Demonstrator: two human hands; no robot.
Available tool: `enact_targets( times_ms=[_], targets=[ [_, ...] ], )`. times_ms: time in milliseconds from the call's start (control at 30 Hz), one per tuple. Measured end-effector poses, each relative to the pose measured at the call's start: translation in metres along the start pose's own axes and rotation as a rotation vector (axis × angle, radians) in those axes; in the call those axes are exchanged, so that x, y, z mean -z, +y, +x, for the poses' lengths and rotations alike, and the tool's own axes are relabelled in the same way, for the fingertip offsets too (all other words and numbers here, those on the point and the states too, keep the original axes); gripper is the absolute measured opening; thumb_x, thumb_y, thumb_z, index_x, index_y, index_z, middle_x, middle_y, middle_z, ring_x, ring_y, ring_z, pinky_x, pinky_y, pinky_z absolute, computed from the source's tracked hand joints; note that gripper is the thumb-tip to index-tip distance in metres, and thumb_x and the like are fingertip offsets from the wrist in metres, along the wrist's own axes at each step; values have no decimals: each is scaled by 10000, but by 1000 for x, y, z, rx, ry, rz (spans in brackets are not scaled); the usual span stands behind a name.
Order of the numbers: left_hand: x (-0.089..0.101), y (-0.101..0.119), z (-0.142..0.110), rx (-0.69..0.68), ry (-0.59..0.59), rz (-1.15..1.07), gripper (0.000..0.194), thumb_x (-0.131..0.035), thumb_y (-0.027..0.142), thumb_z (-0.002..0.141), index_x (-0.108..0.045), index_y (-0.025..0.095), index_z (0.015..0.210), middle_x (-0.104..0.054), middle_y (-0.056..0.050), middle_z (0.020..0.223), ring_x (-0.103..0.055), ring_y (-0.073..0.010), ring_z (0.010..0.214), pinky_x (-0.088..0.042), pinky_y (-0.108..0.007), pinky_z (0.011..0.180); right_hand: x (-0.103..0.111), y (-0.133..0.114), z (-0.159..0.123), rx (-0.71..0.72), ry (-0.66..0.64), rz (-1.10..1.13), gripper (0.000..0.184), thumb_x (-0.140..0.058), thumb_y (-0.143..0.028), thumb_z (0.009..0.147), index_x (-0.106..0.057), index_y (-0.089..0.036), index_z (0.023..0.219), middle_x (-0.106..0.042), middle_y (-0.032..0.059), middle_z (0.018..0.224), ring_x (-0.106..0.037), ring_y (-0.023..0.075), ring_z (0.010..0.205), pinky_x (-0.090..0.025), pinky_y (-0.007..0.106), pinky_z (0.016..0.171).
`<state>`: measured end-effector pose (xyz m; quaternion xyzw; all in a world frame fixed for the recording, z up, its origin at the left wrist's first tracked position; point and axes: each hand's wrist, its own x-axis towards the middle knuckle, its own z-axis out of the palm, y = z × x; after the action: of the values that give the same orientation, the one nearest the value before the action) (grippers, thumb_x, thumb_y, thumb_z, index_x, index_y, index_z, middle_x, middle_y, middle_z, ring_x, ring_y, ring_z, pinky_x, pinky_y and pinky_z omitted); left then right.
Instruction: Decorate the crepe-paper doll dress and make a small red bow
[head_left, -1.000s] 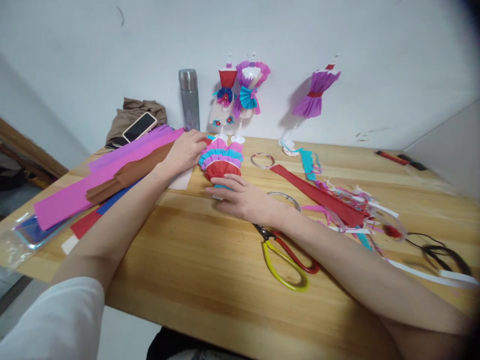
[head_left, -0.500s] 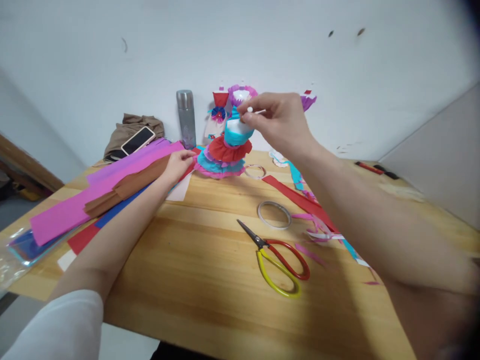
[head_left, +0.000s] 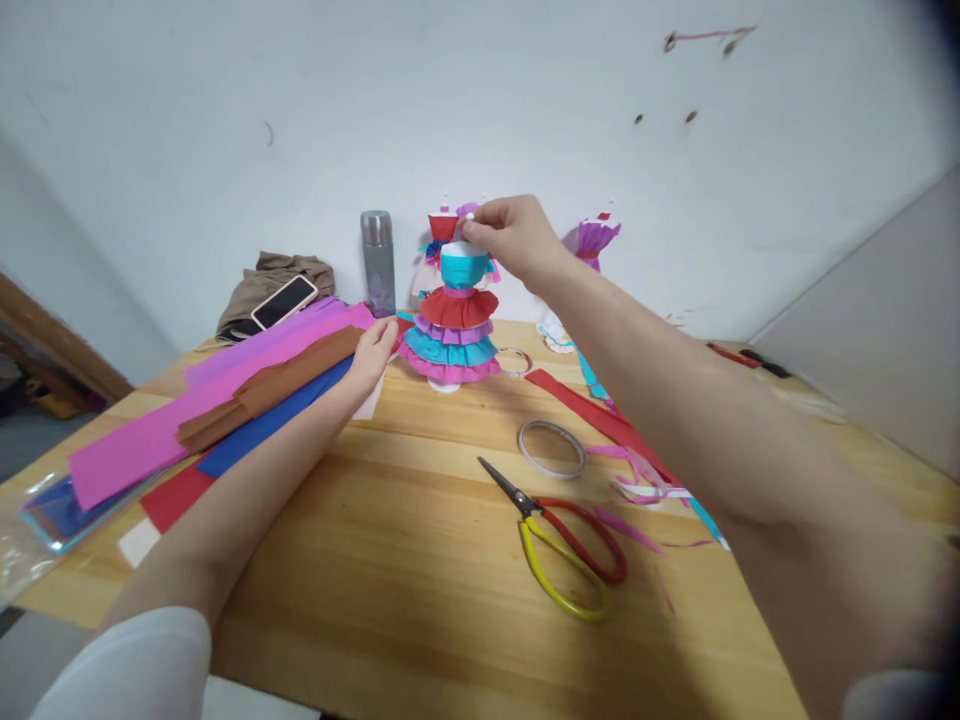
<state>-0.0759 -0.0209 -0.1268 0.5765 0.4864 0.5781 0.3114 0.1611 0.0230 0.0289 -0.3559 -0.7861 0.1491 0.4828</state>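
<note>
A small dress form (head_left: 465,268) wears a tiered crepe paper dress (head_left: 459,308) in turquoise, red, purple and pink. It stands upright on a white base at the back of the table. My right hand (head_left: 514,235) pinches the white knob (head_left: 470,217) at its top, fingers closed. My left hand (head_left: 376,350) is low beside the skirt, fingers stretched and nothing visible in them. Beneath that arm lie strips of crepe paper, among them brown (head_left: 300,375), blue (head_left: 277,420) and magenta (head_left: 150,435).
Scissors (head_left: 529,503) with red and yellow handles lie mid-table near a tape roll (head_left: 552,448). Red paper (head_left: 600,420) and pink scraps (head_left: 637,470) are on the right. A flask (head_left: 379,262), a phone (head_left: 285,302) and other dressed forms (head_left: 598,240) stand or lie behind.
The dress form has come down from a tilted position to standing upright, my right hand still at its top. My left hand has moved slightly away from the skirt. The view has shifted upward.
</note>
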Motion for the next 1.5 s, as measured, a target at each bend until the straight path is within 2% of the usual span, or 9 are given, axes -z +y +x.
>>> enact_targets(
  times_ms=[67, 167, 333, 433, 500, 700, 900, 1167, 1500],
  targets=[
    [1, 12, 3, -121, -2, 50, 330, -666, 509, 916, -752, 234, 1078, -751, -111, 1289, -649, -306, 1302, -469, -440, 1155, -1, 1, -4, -16, 1, 27, 263, -694, -345, 992, -674, -189, 781, -656, 30, 763, -645, 201, 891, -559, 375, 868],
    [2, 36, 7, -222, -55, 79, 380, -635, 514, 937, -742, 250, 1187, -718, -99, 1388, -639, -294, 1319, -469, -441, 1158, -3, 7, -10, 22, -2, 77, 202, -706, -365, 990, -733, -174, 931, -706, 32, 896, -666, 203, 979, -558, 391, 928],
    [-1, 73, 21, -233, -163, 112, 397, -666, 507, 930, -758, 186, 1146, -757, -119, 1302, -675, -301, 1215, -504, -441, 1102, -7, 19, -34, -96, 137, 127, 315, -699, -356, 980, -726, -153, 1220, -746, 115, 1183, -702, 232, 1079, -561, 384, 900],
    [-11, 88, 29, -222, -215, 110, 344, -687, 480, 924, -779, 180, 1068, -790, -111, 1204, -688, -313, 1189, -511, -454, 1091, -10, 16, -61, -358, 260, 228, 277, -680, -339, 970, -717, -161, 1179, -748, 95, 997, -705, 209, 817, -539, 332, 666],
    [-21, 95, 31, -225, -223, 95, 324, -708, 477, 912, -787, 181, 1018, -798, -102, 1152, -699, -319, 1187, -513, -450, 1089, -12, 11, -76, -571, 259, 343, 177, -654, -326, 967, -704, -184, 1062, -721, 70, 856, -646, 180, 638, -446, 294, 519],
    [-48, 107, 25, -262, -200, 122, 379, -749, 476, 873, -789, 162, 1082, -802, -101, 1139, -715, -322, 1134, -527, -460, 1057, -19, -3, -84, -685, 246, 505, 127, -669, -316, 937, -661, -194, 903, -641, 19, 679, -481, 109, 466, -306, 260, 441],
    [-57, 101, 26, -254, -118, 176, 341, -736, 483, 848, -782, 154, 927, -803, -129, 980, -738, -332, 1031, -561, -484, 999, -25, 1, -84, -654, 279, 551, 218, -785, -177, 797, -643, -184, 963, -532, -67, 536, -425, 85, 439, -274, 234, 443],
    [-62, 93, 26, -285, -80, 99, 323, -733, 482, 838, -784, 186, 956, -801, -94, 961, -744, -314, 1007, -567, -466, 980, -47, 22, -106, -457, 363, 549, 306, -796, -348, 767, -650, -209, 997, -522, -90, 539, -498, 110, 491, -381, 248, 499],
    [-60, 93, 28, -285, -91, 109, 309, -736, 468, 838, -770, 171, 915, -796, -89, 947, -728, -295, 974, -569, -434, 918, -49, 28, -118, -401, 328, 459, 275, -689, -453, 766, -694, -200, 872, -662, -2, 696, -544, 129, 551, -447, 283, 530]
  ],
)
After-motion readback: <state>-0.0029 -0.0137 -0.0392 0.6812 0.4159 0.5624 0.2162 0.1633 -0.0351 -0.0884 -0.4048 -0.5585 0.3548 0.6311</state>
